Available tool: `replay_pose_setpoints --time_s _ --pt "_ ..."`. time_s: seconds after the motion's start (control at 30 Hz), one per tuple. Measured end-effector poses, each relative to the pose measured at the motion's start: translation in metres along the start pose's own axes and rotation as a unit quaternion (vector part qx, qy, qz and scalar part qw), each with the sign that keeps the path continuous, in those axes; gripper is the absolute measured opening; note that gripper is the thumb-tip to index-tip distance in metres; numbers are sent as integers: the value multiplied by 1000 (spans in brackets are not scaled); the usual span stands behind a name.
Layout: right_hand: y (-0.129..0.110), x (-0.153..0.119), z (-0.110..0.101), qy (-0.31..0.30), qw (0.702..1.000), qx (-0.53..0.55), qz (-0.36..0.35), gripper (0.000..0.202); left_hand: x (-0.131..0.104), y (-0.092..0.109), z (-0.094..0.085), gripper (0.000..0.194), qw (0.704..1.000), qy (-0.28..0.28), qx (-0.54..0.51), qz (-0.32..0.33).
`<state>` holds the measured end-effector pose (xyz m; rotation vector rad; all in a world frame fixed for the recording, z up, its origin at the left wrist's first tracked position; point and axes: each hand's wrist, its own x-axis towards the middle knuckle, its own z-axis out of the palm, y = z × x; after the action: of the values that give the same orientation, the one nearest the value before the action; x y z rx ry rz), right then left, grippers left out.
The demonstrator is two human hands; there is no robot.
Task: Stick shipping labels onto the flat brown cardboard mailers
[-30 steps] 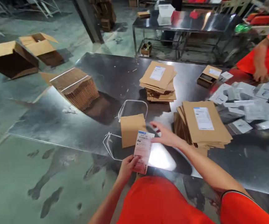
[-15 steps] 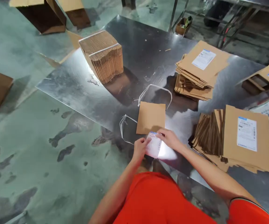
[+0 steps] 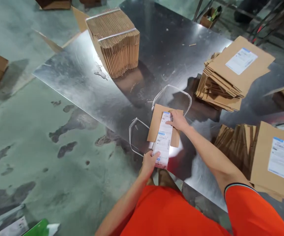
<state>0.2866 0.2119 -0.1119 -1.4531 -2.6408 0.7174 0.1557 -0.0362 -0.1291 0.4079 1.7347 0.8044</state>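
Your left hand (image 3: 150,162) pinches the label strip's (image 3: 163,139) near end, your right hand (image 3: 178,120) its far end.

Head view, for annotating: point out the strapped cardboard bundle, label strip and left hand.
Strapped cardboard bundle (image 3: 120,56), head view: front edges.
Label strip (image 3: 164,141), head view: its middle.
Left hand (image 3: 149,164), head view: back of hand.

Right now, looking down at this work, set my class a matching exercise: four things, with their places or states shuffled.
1. Left hand
2. Right hand
3. Cardboard bundle
4. Flat cardboard mailer

A. Bound with white straps
B. At the label strip's upper end
C. Partly covered by the strip
D. At the strip's lower end

Pairs: 1-D, 2-B, 3-A, 4-C
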Motion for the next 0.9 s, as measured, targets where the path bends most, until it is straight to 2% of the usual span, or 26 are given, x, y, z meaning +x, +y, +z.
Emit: replay_pose_setpoints --time_s 0.1,0.23,0.3,0.33,0.4,0.47,0.53,0.6,0.67,0.77,0.83,0.9 --pt "-1 -4 3 -3 999 -40 -5 51 -9 -8 -9 42 999 -5 35 23" --pt "-8 -14 2 40 995 -89 34 70 -49 -26 -42 40 989 -1 129 73" --pt "-14 -18 6 75 992 -98 31 72 -64 -25 -57 38 971 -25 192 142" --pt "-17 -18 10 84 992 -95 8 65 -65 -20 -61 35 955 -45 223 190" --pt "-24 -16 21 82 992 -75 -54 48 -48 -3 -60 25 917 -79 266 288" --pt "-31 -11 35 78 992 -63 -75 46 -15 15 -51 15 862 -95 318 383" --pt "-38 -12 50 89 992 -67 -54 53 20 26 -41 14 760 -98 429 477" --pt "-46 -20 62 92 992 -76 -53 60 45 27 -36 15 684 -87 506 517" --pt "-50 -32 68 72 991 -75 -90 59 55 19 -36 17 663 -78 533 520" --pt "-46 -34 61 16 985 -53 -166 54 53 9 -40 21 656 -82 541 520" --pt "-36 -22 51 9 987 -44 -157 53 50 8 -41 21 659 -89 540 516" --pt "-29 -11 42 35 993 -48 -99 56 49 9 -41 21 670 -93 537 504"
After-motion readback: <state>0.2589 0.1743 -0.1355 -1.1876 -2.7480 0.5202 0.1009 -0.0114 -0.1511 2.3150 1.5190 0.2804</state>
